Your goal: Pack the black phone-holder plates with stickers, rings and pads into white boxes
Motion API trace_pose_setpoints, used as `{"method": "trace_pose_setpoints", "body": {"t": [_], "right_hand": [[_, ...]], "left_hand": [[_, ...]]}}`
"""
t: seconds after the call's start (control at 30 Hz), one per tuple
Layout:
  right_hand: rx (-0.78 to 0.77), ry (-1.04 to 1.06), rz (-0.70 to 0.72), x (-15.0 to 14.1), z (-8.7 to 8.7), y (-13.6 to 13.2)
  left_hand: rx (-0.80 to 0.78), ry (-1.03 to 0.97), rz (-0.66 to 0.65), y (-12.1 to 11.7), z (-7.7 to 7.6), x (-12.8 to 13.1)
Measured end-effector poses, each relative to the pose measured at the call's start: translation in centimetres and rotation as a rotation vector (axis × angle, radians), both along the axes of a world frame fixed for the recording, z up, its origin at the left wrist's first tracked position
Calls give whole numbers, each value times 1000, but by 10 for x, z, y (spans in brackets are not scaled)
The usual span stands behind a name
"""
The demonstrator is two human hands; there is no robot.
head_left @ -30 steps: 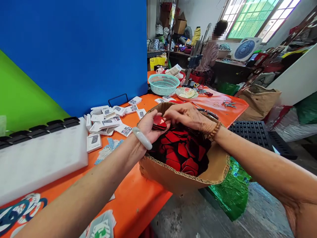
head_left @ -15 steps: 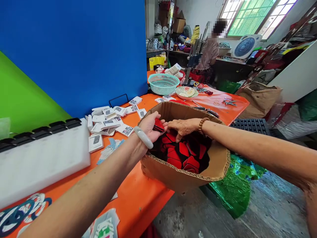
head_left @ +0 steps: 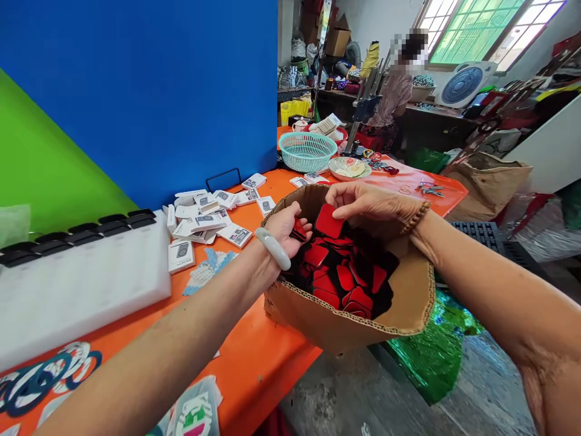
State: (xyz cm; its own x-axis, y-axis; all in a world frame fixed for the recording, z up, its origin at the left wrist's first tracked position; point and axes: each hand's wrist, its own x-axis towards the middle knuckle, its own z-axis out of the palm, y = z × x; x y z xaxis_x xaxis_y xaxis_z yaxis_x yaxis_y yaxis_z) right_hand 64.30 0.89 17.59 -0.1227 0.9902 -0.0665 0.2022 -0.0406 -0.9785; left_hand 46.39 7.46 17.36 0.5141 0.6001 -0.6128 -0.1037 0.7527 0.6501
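A cardboard box [head_left: 349, 336] stands at the table's edge, holding many flat red and black pieces [head_left: 324, 284] with rounded corners. My left hand [head_left: 288, 230], with a pale bangle at its wrist, is over the box's left side, palm up, fingers curled around a few of these red-black pieces [head_left: 298, 230]. Over the far part of the box, my right hand [head_left: 363, 200] pinches one red rounded-square piece [head_left: 329, 221] between thumb and fingers. A beaded bracelet circles that wrist. What the pieces are for cannot be seen.
Small white printed boxes [head_left: 204, 218] lie heaped on the orange table [head_left: 245, 363]. A white foam block [head_left: 82, 278] bears a row of black parts. Beyond the box are a turquoise basket [head_left: 307, 151] and a dish [head_left: 348, 168]. Another person [head_left: 393, 97] is in the background.
My right hand has drawn up and right from beside my left hand and now holds a red piece upright. The left hand keeps its pieces. The view has shifted slightly.
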Motion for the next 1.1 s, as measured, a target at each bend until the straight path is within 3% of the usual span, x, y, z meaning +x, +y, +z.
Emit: {"method": "trace_pose_setpoints", "body": {"t": [0.1, 0.27, 0.37, 0.43, 0.5, 0.57, 0.67, 0.77, 0.87, 1.0, 1.1], "right_hand": [[36, 73, -58, -3, 1, 1], [96, 29, -139, -24, 1, 1], [101, -168, -231, -28, -4, 4], [-34, -392, -242, -26, -12, 6], [-232, -565, -134, -26, -25, 8], [-345, -600, -11, -30, -38, 10], [-345, -538, 39, -37, -49, 14], [-331, -509, 45, -34, -40, 15], [-247, -448, -5, -21, -17, 7], [-5, -41, -158, -8, 9, -7], [65, 88, -148, -11, 14, -7]], "left_hand": [[-32, -59, -79, -1, 3, -1], [-88, -208, -334, -4, 7, -5], [-32, -137, -248, -3, 5, -5], [-10, -72, -156, -1, 3, -5], [-12, -48, -99, 0, 3, -4], [-13, -47, -73, 0, 4, -4], [-5, -35, -69, -1, 6, -4], [-1, -30, -87, -2, 6, -4], [35, -4, -50, -2, 4, -3], [39, 18, -17, -1, 0, -3], [-14, -40, -76, 0, 0, -3]]}}
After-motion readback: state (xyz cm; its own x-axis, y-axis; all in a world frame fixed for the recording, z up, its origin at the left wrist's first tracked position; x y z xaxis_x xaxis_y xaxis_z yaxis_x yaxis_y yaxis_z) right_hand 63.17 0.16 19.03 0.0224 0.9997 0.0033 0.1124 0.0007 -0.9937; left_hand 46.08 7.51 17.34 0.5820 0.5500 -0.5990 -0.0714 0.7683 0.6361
